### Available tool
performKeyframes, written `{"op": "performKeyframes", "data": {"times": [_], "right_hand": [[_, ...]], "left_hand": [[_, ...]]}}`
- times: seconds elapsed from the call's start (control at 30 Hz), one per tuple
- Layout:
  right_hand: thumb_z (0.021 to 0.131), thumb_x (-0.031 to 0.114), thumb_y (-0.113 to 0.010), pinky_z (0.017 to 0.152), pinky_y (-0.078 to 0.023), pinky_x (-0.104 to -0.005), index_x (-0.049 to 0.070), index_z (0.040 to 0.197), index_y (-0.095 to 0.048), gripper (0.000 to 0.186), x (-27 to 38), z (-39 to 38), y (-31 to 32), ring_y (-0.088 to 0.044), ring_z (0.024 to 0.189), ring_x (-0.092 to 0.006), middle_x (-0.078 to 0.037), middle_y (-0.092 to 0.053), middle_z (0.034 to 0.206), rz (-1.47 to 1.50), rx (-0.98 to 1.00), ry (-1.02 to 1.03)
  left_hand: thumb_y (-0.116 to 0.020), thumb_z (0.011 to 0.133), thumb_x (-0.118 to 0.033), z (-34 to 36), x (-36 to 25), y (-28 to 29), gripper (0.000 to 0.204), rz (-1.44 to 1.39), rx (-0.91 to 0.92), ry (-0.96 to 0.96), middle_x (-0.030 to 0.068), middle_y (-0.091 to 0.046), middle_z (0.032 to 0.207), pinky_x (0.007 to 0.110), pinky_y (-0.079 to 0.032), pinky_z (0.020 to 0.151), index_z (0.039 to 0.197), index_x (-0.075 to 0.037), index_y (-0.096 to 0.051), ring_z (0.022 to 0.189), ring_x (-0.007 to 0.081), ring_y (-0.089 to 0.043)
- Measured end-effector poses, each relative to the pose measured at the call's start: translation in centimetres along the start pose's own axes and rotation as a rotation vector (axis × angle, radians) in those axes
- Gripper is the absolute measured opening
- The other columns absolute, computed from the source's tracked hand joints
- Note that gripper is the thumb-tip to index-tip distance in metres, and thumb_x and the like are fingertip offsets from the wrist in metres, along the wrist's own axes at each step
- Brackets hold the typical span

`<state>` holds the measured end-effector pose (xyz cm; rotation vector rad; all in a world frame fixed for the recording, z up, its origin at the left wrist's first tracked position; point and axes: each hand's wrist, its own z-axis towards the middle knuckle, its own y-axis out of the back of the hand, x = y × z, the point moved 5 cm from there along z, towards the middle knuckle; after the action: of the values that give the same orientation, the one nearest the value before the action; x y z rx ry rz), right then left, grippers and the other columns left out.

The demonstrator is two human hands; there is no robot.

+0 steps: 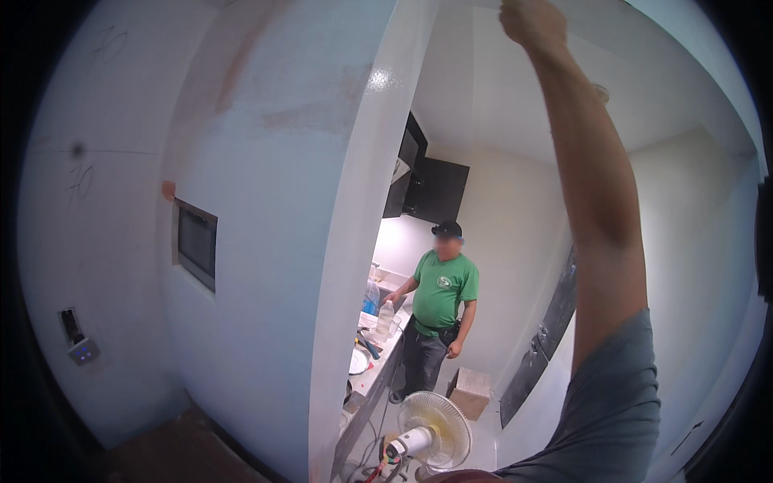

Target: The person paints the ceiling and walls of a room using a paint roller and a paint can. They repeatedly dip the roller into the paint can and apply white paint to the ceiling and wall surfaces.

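My right arm reaches up from the lower right, in a grey sleeve, to my right hand (533, 22) at the top edge. It is raised against the pale ceiling (491, 97), near the top of the white doorway. Its fingers look curled and are partly cut off by the frame, so whatever they may grip cannot be made out. My left hand is out of view. Beside my arm, on the left, is the white door jamb (346, 241).
A co-worker in green (444, 294) stands by a cluttered counter (370, 378), one hand near a plastic bottle (385, 320). Black cabinets (435, 189) hang behind. A fan (435, 427) and cardboard box (469, 390) occupy the floor. A small recessed opening (196, 241) is in the left wall.
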<state>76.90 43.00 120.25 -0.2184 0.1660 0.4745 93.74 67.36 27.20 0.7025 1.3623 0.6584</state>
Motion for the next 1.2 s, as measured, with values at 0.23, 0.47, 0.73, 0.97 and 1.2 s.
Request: {"op": "performKeyframes", "data": {"times": [0.23, 0.47, 0.73, 0.97, 1.2], "right_hand": [[0.100, 0.005, -0.050, 0.096, -0.055, -0.0472, 0.014, 0.134, -0.069, 0.040, -1.9, -0.4, -0.9, -0.068, 0.113, -0.0359, -0.018, -0.068, 0.129, 0.050, -0.121, 0.007], [0.097, 0.005, -0.053, 0.094, -0.055, -0.0459, 0.020, 0.135, -0.069, 0.044, -13.8, -4.0, 3.9, -0.069, 0.107, -0.0345, -0.015, -0.070, 0.119, -0.069, -0.077, 0.001], [0.093, 0.005, -0.055, 0.092, -0.055, -0.0434, 0.025, 0.132, -0.072, 0.047, -26.9, -7.8, 9.2, -0.069, 0.104, -0.0309, -0.012, -0.071, 0.110, -0.096, -0.132, -0.108], [0.095, 0.010, -0.060, 0.091, -0.054, -0.0456, 0.024, 0.128, -0.074, 0.038, -37.0, -10.4, 14.8, -0.069, 0.106, -0.0344, -0.016, -0.072, 0.110, -0.240, -0.295, -0.142], [0.104, 0.041, -0.050, 0.103, -0.051, -0.0467, 0.044, 0.143, -0.059, 0.040, -48.3, -12.2, 16.0, -0.067, 0.117, -0.0286, -0.007, -0.066, 0.132, -0.404, -0.117, -0.337]], "left_hand": [[-0.060, 0.095, -0.040, 0.0, -0.8, 0.4, 0.035, 0.038, 0.032, -0.052, 0.0218, -0.074, 0.089, 0.054, -0.056, 0.080, 0.102, -0.009, -0.075, 0.087, 0.0439, -0.072], [-0.061, 0.095, -0.039, -0.8, -2.7, 0.0, 0.035, 0.070, 0.086, -0.099, 0.0221, -0.074, 0.091, 0.053, -0.055, 0.082, 0.104, -0.008, -0.073, 0.090, 0.0441, -0.071], [-0.061, 0.095, -0.037, -2.0, -6.3, -2.7, 0.035, 0.091, 0.181, -0.197, 0.0225, -0.073, 0.094, 0.053, -0.055, 0.084, 0.107, -0.006, -0.072, 0.093, 0.0444, -0.071], [-0.062, 0.095, -0.036, -3.2, -9.1, -4.9, 0.035, 0.093, 0.281, -0.301, 0.0227, -0.073, 0.097, 0.052, -0.055, 0.085, 0.110, -0.005, -0.070, 0.095, 0.0446, -0.070], [-0.063, 0.095, -0.035, -5.1, -10.4, -9.7, 0.036, 0.095, 0.450, -0.378, 0.0230, -0.073, 0.100, 0.052, -0.054, 0.087, 0.113, -0.004, -0.069, 0.098, 0.0449, -0.070]]}}
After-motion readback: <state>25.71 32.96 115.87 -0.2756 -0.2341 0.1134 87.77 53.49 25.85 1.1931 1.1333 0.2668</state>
